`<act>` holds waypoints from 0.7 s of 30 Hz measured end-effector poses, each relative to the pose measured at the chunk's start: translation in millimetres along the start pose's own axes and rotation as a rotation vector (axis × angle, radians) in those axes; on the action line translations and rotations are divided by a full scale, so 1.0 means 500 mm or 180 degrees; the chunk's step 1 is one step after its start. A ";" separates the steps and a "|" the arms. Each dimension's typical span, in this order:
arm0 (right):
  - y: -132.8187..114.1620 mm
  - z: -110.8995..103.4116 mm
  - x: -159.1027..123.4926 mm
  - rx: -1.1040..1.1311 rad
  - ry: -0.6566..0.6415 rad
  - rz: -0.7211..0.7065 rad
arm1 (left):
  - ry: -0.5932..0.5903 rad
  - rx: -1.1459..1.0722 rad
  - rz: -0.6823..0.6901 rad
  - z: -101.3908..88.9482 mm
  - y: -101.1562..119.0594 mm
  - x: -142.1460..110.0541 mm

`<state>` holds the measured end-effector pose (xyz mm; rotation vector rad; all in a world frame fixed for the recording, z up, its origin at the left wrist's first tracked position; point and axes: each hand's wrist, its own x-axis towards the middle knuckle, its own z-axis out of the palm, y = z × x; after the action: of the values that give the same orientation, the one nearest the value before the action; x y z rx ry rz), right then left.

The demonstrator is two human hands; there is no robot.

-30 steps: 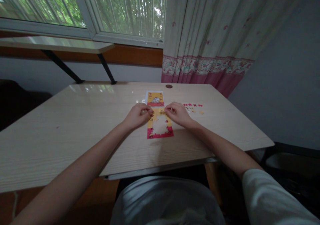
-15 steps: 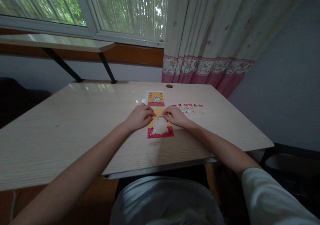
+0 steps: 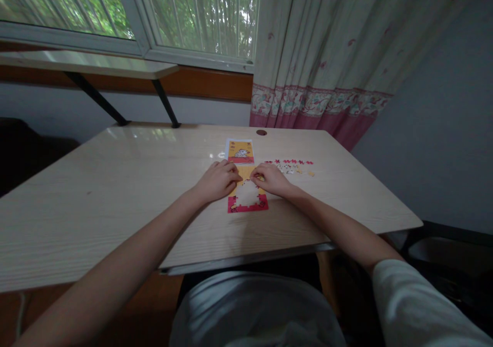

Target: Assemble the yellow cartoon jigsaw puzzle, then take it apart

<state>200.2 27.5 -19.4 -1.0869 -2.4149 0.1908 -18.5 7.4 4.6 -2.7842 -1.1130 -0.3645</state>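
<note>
A jigsaw puzzle (image 3: 251,206) with a yellow upper part and a red lower border lies on the desk, its middle unfilled and showing pale. My left hand (image 3: 219,180) rests over its upper left side, the index finger reaching onto the yellow part and the thumb slightly apart. At the upper inner edge, my right hand (image 3: 271,178) has thumb and index finger pinched on a small puzzle piece, mostly hidden by the fingers. Just beyond lies a picture card (image 3: 241,152) showing a white animal on yellow and red.
Loose red puzzle pieces (image 3: 293,161) form a row right of the card, with white and yellow pieces (image 3: 289,169) below them. The desk (image 3: 127,193) has a round cable hole (image 3: 261,132) at the back. A raised shelf (image 3: 115,64) stands at the back left.
Both hands have moved slightly inward and down to the upper inner edge of the puzzle. My left fingers have come out of a pinch. More loose pieces show beside my right hand.
</note>
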 end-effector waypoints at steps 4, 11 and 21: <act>-0.008 -0.006 -0.003 -0.0085 0.0012 -0.0101 | -0.0047 0.0125 -0.0013 -0.005 0.007 0.000; -0.019 -0.016 -0.005 -0.0256 -0.0105 -0.0251 | 0.0000 0.0236 0.0004 -0.004 0.012 0.002; -0.012 -0.021 -0.002 -0.0070 -0.0260 -0.0173 | -0.0012 0.0256 0.0053 -0.007 0.015 0.006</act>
<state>202.0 22.0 -8.7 -1.0404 -2.5216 0.1944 -11.9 3.2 8.4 -2.7234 -1.0798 -0.3059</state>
